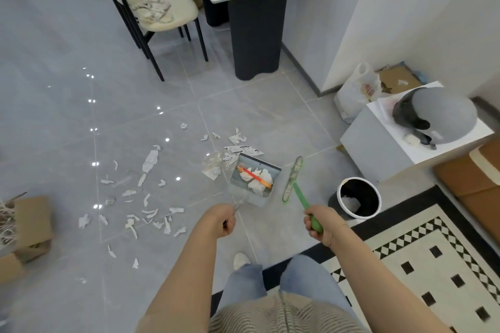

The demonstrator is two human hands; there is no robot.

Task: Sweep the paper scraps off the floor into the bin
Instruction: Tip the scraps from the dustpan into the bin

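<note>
Bright, even light; floor (81,116) glare; warped edges

**Almost nothing legible**

The white plastic bag (357,89) against the wall carries a red printed mark, too blurred to read. Larger paper scraps (243,149) beside the dustpan (254,178) show dark printed lines, too small to make out. No other lettering, brand or number can be read

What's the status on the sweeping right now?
Left hand grips dustpan, right hand grips broom. Some paper in pan; scraps still litter floor. Bin close right, unobstructed.
</note>
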